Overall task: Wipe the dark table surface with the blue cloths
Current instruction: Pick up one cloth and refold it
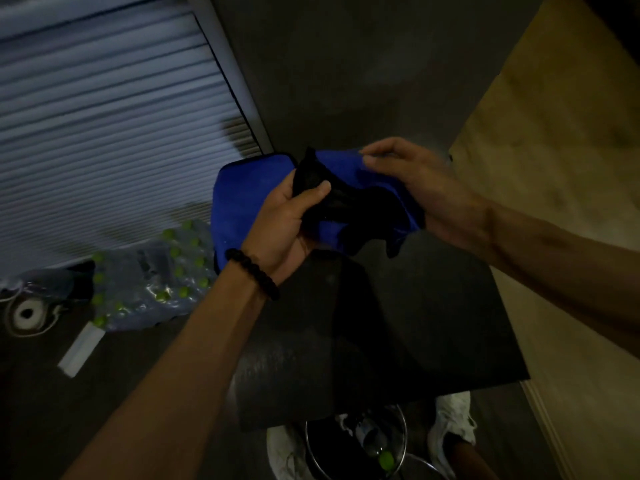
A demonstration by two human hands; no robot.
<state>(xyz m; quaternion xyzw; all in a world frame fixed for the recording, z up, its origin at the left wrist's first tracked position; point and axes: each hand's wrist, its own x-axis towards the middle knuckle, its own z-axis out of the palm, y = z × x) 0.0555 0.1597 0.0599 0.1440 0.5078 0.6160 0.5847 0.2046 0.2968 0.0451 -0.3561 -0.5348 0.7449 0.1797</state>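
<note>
**Q:** Blue fabric and something black in the middle of it, what is being held?

**R:** Both hands are up in the air with the cloths (242,188) between them. The left hand (287,216) is closed round the bunched middle, thumb pressed over a black fold. The right hand (412,181) pinches the far blue edge between thumb and fingertips. Whether the black part is a second cloth, a dark lining or shadow, I cannot tell; the light is poor.

**Q:** Why hold them like that instead of wiping?

**R:** My guess is sorting. One hand anchors the bundle while the other draws an edge out, which is how you would separate or refold cloth before laying a flat face down.

**Q:** And the surface?

**R:** Below the hands and nearer the person, the dark surface (398,323) lies flat, with a faint sheen on its near left part. The cloths hang above its far edge and do not touch it, so the wiping itself is not under way at this moment.

**Q:** Anything nearby that matters?

**R:** Left of the left hand, on the floor, sits a wrapped pack of bottles (156,271) with green caps, well apart from the surface. It is no obstacle. A beaded bracelet (252,268) sits on the left wrist, clear of the cloth.

**Q:** Next step?

**R:** Probably getting one cloth flat in a palm, then lowering it onto the surface.
</note>
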